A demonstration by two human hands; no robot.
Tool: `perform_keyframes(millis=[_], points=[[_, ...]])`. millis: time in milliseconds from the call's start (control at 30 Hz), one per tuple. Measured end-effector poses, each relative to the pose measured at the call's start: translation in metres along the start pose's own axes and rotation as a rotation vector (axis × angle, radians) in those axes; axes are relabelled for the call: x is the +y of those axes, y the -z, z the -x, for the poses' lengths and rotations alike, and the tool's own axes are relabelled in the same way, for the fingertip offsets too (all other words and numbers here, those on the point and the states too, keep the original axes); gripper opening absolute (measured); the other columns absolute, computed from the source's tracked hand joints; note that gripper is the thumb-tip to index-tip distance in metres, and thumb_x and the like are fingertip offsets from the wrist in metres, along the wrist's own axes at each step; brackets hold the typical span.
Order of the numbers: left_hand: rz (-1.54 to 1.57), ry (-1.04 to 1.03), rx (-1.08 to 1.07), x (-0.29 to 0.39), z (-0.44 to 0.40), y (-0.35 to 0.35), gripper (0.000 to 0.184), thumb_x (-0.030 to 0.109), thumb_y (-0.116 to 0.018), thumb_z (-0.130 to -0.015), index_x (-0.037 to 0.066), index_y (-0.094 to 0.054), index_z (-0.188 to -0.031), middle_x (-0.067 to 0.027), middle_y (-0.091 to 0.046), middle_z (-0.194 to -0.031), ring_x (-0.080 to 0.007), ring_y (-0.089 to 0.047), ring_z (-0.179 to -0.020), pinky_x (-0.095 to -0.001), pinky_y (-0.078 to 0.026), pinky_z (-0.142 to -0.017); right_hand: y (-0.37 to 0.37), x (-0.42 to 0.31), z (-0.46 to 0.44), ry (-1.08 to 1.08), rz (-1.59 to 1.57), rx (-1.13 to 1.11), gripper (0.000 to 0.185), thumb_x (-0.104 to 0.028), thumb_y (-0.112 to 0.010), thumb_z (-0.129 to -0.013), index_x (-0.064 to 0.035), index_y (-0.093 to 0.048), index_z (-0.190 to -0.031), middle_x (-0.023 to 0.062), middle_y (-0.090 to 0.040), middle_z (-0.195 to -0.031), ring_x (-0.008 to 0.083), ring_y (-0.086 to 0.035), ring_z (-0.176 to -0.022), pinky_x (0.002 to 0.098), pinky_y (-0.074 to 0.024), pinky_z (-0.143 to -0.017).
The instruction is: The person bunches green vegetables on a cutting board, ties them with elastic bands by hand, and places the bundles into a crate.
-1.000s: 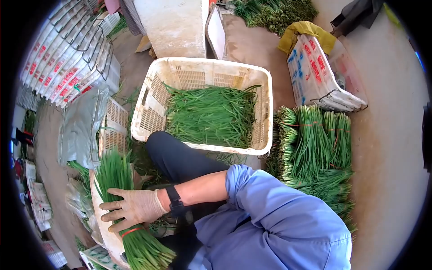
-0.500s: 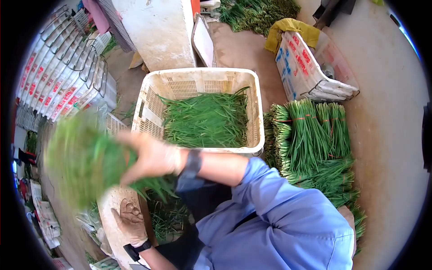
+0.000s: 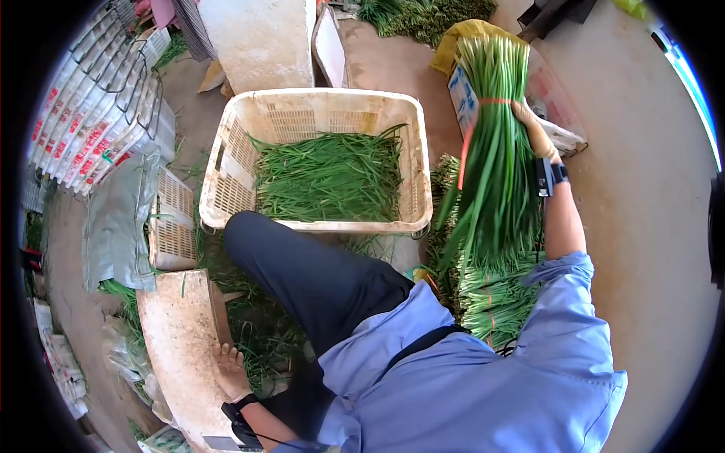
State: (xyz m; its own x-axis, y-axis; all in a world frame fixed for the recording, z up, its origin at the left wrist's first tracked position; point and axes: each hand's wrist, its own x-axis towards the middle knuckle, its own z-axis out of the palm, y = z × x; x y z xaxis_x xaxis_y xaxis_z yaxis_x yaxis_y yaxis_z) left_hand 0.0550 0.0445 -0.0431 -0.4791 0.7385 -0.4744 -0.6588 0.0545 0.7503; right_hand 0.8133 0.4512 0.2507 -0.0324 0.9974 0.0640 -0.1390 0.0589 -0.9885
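Note:
My right hand, at the right, is closed around the side of a bundle of garlic chives. A red band wraps the bundle, its pale cut ends point away from me, and its green leaves hang toward me. It is over the stacked chive bundles, hiding part of them and of the white crate behind. My left hand holds nothing. Its fingers are apart, at the edge of the pale, dirt-stained bench on the left.
A cream plastic basket with loose green leaves stands ahead. Stacked white crates are at the far left, near a grey plastic sheet and a smaller basket. A white pillar rises behind; more greens lie beyond.
My right hand has carried the chive bundle from above the bench on the left across to the stack on the right. My left hand stays by the bench.

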Motion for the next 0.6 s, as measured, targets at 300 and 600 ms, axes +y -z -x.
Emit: perform_keyframes(millis=[300, 600], points=[[-0.097, 0.054, 0.143, -0.005, 0.005, -0.011, 0.051, 0.052, -0.056, -0.109, 0.011, -0.062, -0.140, -0.0051, -0.065, -0.127, -0.0244, -0.061, -0.113, -0.0431, -0.048, -0.105, 0.186, 0.161, 0.066, -0.630, 0.634, 0.081, 0.051, -0.041, -0.089, -0.089, 0.0015, -0.080, -0.116, 0.0071, -0.079, -0.111, 0.0163, -0.070, -0.101, 0.0339, -0.0544, -0.095], [-0.210, 0.076, 0.320, -0.012, 0.021, -0.004, 0.064, 0.056, -0.056, -0.107, 0.008, -0.053, -0.149, -0.0083, -0.060, -0.133, -0.0279, -0.055, -0.121, -0.0487, -0.041, -0.114, 0.159, 0.239, 0.046, -0.568, 1.017, 0.371, 0.089, -0.053, -0.094, -0.077, 0.0074, -0.062, -0.135, 0.0206, -0.077, -0.119, 0.0325, -0.075, -0.109, 0.0429, -0.0580, -0.096]])
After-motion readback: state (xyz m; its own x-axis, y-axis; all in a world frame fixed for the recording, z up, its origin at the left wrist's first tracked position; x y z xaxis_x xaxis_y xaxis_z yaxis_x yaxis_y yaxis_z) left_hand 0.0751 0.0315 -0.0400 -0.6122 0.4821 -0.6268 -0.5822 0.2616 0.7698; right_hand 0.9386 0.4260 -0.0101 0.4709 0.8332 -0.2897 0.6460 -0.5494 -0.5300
